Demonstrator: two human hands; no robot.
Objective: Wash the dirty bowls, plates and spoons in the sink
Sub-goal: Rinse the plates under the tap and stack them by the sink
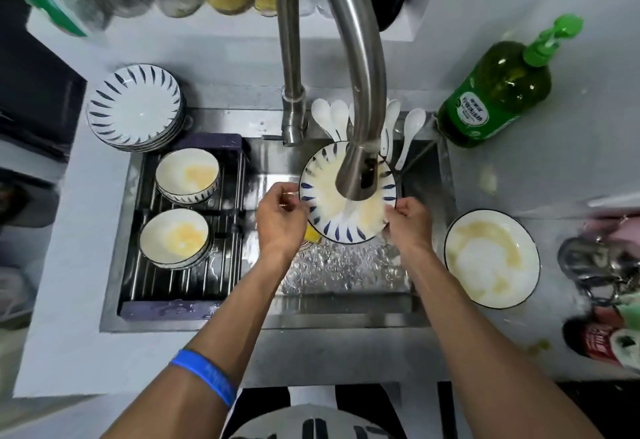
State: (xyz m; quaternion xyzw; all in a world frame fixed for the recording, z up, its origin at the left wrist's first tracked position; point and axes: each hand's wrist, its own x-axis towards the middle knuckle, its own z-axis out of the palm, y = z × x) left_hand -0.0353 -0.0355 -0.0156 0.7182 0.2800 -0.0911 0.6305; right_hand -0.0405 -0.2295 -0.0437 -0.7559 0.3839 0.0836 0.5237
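Head view: both hands, left hand (282, 215) & right hand (408, 222), pinch opposite rims of the blue-striped plate (325, 196), tilting it under the faucet (356, 168) w/ yellow residue facing the water to rinse off.

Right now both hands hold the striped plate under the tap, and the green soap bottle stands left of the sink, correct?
Not quite. The head view shows the soap bottle right of the sink. Both the left hand and right hand do hold the plate under the tap.

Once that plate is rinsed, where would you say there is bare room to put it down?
Free: the front of the rack, below the two dirty bowls, and the counter between the soap bottle and the large dirty plate. Crowded: the plate stack back left, the spoons behind the faucet.
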